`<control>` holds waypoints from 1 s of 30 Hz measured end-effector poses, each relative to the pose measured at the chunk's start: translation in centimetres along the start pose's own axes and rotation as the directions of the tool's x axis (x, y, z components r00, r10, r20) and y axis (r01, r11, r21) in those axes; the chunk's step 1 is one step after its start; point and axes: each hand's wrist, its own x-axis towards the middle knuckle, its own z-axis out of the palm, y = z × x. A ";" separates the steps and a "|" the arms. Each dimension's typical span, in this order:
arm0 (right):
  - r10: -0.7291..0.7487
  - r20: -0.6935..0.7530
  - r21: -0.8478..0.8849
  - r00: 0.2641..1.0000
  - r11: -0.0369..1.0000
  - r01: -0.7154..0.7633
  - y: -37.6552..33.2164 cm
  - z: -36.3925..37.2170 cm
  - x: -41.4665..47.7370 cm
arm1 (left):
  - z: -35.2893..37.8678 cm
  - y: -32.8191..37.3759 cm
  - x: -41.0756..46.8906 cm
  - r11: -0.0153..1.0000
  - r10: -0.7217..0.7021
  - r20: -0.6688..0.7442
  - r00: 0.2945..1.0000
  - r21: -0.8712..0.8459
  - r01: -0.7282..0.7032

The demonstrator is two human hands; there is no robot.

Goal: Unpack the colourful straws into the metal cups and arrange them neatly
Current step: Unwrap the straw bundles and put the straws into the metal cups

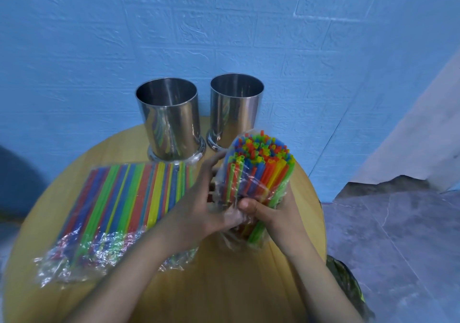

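Standing nearly upright above the near right part of the round wooden table, a bundle of straws in red, orange, yellow, green and blue is held in both hands, its open ends fanned out at the top and a clear plastic wrapper loose around its middle and lower part. The right hand grips the bundle low down, thumb curled across the front and the fingers wrapped behind. The left hand lies against the bundle's left flank with its fingers running upward along the film; they look fairly straight, but glare on the plastic blurs them, so whether that hand pinches the wrapper or only presses on it cannot be told. To the left, a flat packet of more straws lies on the table, sealed in crinkled clear film, its stripes running away from the person; the left forearm crosses over its near right corner. At the far edge of the table two metal cups stand upright, side by side and close together: the left cup, just beyond the flat packet's far end, and the right cup, just behind the top of the held bundle. Both show bare insides. A blue textured wall rises behind them, and grey stone floor shows at the right.
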 end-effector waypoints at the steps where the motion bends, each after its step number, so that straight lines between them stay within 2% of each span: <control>1: -0.008 -0.004 -0.004 1.000 1.000 0.008 -0.2 0.0 0.0 | -0.2 0.4 -0.3 0.998 0.005 0.003 1.000 -0.062 -0.005; 3: -0.020 -0.009 -0.026 1.000 0.999 0.020 -0.2 0.0 0.1 | -0.2 1.3 -0.7 0.992 0.016 -0.007 1.000 -0.129 -0.017; 8: -0.040 -0.020 -0.032 0.999 0.999 0.040 0.3 0.1 0.3 | 0.7 1.0 0.0 0.999 0.031 -0.072 0.997 0.017 -0.030; 11: -0.027 -0.007 -0.064 1.000 0.998 0.027 0.8 -0.1 0.2 | 1.3 -0.9 0.0 1.000 -0.007 -0.032 0.999 0.024 0.008; 16: 0.034 0.047 -0.137 0.998 0.990 -0.028 1.6 -0.5 0.0 | 1.7 -2.6 -0.4 0.991 0.027 -0.011 1.000 0.129 -0.025; 22: 0.014 0.062 -0.184 0.998 0.983 -0.002 1.8 -0.4 0.0 | 3.5 -1.8 -0.8 0.997 -0.054 -0.072 0.996 -0.059 0.049; 24: -0.007 0.062 -0.186 0.998 0.982 0.018 1.8 -0.4 0.1 | 3.8 -1.7 -0.4 0.997 -0.003 -0.071 0.997 -0.074 -0.002; 30: -0.064 0.060 -0.207 0.996 0.975 0.075 2.2 0.4 1.3 | 3.3 -1.1 1.3 0.997 -0.017 -0.147 0.989 -0.080 0.006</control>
